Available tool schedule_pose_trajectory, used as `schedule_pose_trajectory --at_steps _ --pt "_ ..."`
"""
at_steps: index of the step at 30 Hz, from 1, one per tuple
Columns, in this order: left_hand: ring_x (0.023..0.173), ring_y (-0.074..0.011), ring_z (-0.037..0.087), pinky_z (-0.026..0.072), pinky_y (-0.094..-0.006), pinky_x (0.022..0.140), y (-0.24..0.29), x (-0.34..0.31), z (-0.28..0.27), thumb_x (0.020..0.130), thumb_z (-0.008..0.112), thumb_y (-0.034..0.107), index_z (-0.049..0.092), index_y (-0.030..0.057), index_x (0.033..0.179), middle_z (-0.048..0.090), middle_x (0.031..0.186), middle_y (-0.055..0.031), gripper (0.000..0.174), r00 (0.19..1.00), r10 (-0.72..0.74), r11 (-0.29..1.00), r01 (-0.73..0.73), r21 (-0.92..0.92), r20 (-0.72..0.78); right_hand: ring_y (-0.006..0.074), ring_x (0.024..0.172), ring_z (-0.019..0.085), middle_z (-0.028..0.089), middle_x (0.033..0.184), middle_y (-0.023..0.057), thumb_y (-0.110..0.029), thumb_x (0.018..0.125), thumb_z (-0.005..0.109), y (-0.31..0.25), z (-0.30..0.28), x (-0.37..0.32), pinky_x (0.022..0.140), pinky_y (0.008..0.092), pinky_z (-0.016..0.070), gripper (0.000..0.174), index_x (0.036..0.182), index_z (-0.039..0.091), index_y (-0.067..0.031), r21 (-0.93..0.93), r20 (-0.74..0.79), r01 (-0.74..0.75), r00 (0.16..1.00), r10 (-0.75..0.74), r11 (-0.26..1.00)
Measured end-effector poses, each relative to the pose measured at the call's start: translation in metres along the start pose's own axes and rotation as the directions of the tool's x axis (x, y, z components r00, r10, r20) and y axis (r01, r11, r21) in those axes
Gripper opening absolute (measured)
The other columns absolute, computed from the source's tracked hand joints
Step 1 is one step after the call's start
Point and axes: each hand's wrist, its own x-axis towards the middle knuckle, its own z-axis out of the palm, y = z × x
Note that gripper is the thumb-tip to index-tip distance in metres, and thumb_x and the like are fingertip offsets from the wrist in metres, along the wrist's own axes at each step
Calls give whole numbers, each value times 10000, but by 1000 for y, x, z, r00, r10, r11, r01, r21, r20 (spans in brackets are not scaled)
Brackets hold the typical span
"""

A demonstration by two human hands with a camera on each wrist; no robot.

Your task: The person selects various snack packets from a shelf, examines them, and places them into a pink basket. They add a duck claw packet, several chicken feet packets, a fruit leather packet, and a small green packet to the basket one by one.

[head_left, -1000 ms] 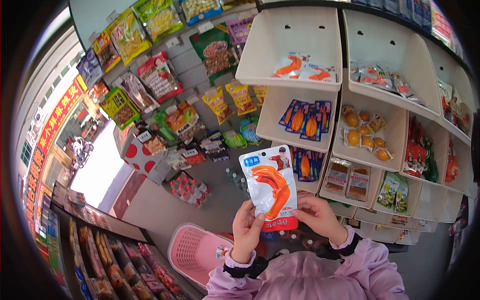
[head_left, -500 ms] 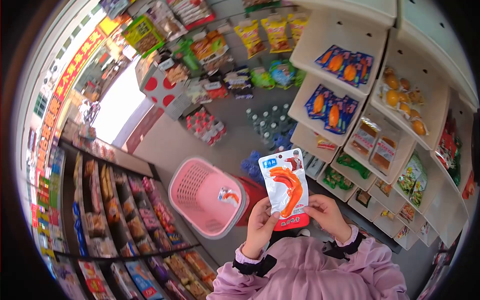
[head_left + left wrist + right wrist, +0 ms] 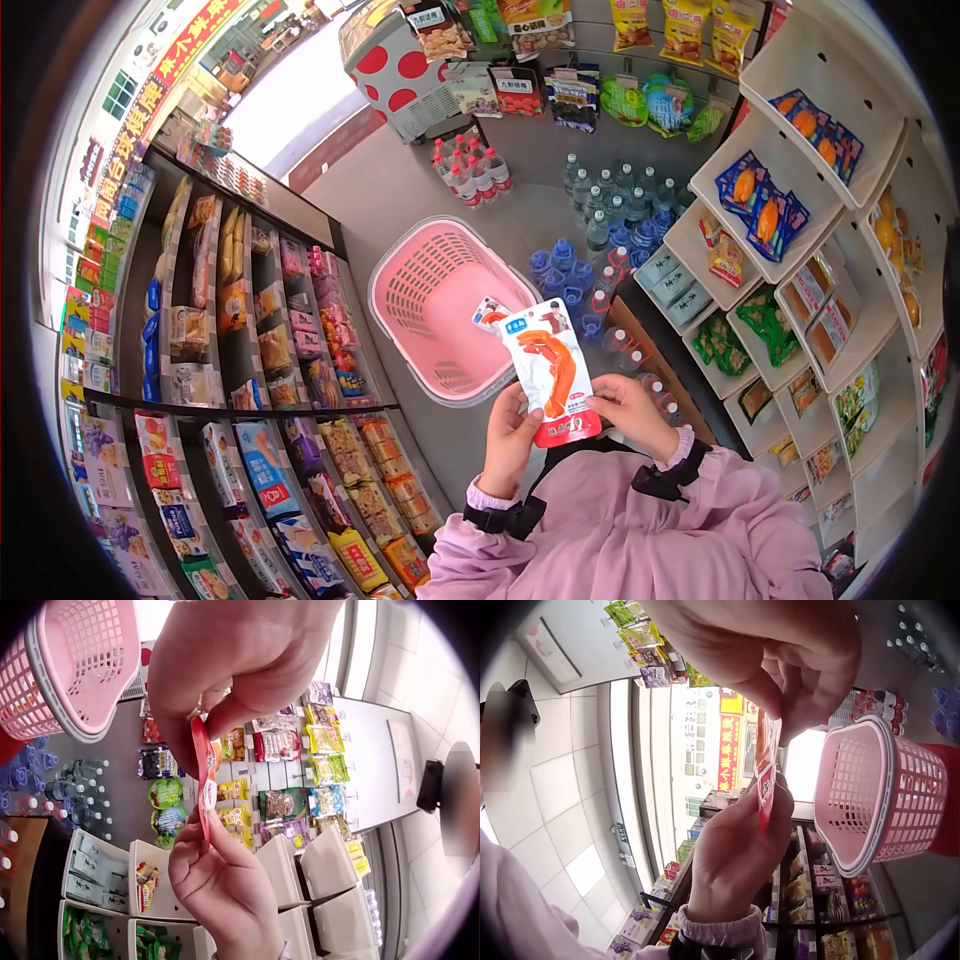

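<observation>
A white and red snack pouch (image 3: pixel 553 365) with an orange curved food picture is held upright before the body by both hands. My left hand (image 3: pixel 508 440) pinches its lower left edge, thumb on the front. Its lower right edge is pinched by my right hand (image 3: pixel 634 412). In the left wrist view the pouch (image 3: pixel 204 772) shows edge-on between the two hands. Beyond it on the floor stands a pink basket (image 3: pixel 408 330), with a similar small pouch (image 3: pixel 488 312) inside, partly overlapped by the held one in the head view.
Cream shelf bins (image 3: pixel 722 225) with packaged snacks rise on the right. Water bottles (image 3: pixel 618 195) and blue-capped bottles (image 3: pixel 562 262) stand on the floor. On the left are low racks (image 3: pixel 240 405) of packaged food. Snack bags (image 3: pixel 690 30) hang at the back, near a doorway.
The head view has swung down and left, bringing the basket and left racks more fully into sight. The pouch stays in both hands and now overlaps the basket's edge in view.
</observation>
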Motion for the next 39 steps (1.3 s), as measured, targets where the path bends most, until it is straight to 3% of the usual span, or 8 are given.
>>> schedule_pose_trajectory --at_steps 7,12,24,28,31,35,38,39 --pt "967 -196 519 459 -290 811 -2 42 -29 801 449 -70 331 -38 1186 464 1117 -126 404 991 -96 977 77 -198 -89 112 816 565 590 887 82 -46 825 500 -10 6 56 720 240 457 161 948 526 55 58 73 -211 976 207 976" --pt "1005 -232 511 465 -318 822 -8 88 -71 794 424 -80 336 -66 1158 471 1121 -163 375 965 -185 934 114 -338 -188 163 918 545 514 1042 130 -99 822 526 -12 18 123 753 275 475 394 1157 350 10 105 159 -450 888 432 887" --pt "979 -307 522 453 -392 837 -90 179 -218 735 376 -144 304 -106 1178 478 1081 -200 450 774 -521 850 431 -304 -359 188 616 591 597 756 106 -31 688 508 108 67 269 473 287 462 362 1047 482 8 -534 133 -422 814 566 732" --pt "1012 -328 498 430 -423 865 -122 186 -250 729 345 -153 307 -103 1173 464 1107 -212 449 745 -601 756 412 -508 -291 247 728 593 592 781 147 -69 699 542 148 76 280 597 320 466 297 972 489 34 -607 186 -226 892 413 762" --pt "1023 -327 491 425 -429 873 -136 194 -257 724 341 -153 312 -91 1171 453 1129 -206 453 678 -655 719 424 -550 -333 243 800 582 583 856 168 -90 711 562 171 73 285 660 321 457 317 978 458 48 -637 51 -404 828 558 656" --pt "1031 -333 484 419 -443 878 -153 209 -260 711 318 -158 309 -61 1189 442 1148 -194 488 684 -629 751 414 -515 -368 218 858 567 562 944 176 -125 719 580 161 69 294 695 308 455 413 1045 397 49 -468 42 -480 826 561 742" --pt "1002 -347 495 432 -464 834 -181 214 -270 731 310 -133 267 8 1249 406 1180 -211 539 743 -582 772 375 -514 -331 255 869 564 552 955 190 -108 690 576 202 58 287 733 337 450 452 1070 392 54 -632 102 -367 834 543 682" --pt "974 -343 506 440 -452 807 -178 217 -267 733 322 -127 256 22 1258 412 1165 -209 549 687 -630 751 419 -511 -362 267 875 562 549 962 195 -106 684 574 210 53 283 747 343 447 460 1074 391 55 -689 109 -324 838 535 648"
